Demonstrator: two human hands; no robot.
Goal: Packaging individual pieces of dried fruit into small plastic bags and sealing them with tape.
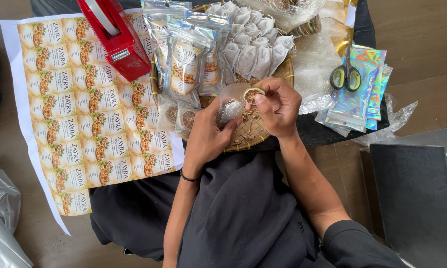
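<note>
Head view, looking down onto the lap and a low work surface.

Right hand (pixel 278 106): thumb and forefinger pinched on a dried citrus slice (pixel 254 94), held at the fingertips just above the mouth of a small clear pouch (pixel 232 105). The slice sits at the pouch's upper right edge, touching or nearly so; cannot tell whether it has entered.

Left hand (pixel 207 137): fingers closed on the pouch's lower side, thumb pressed against its face, holding it over a woven tray (pixel 253 134).

On the tray's far side: a heap of white tea bags (pixel 251 42) and filled labelled pouches (pixel 186 67). Left of the tray, a sheet of printed labels (pixel 84 114) with a red tape dispenser (pixel 117 37) on it. Right: scissors (pixel 346 74) lying on a stack of holographic pouches (pixel 362 94).
</note>
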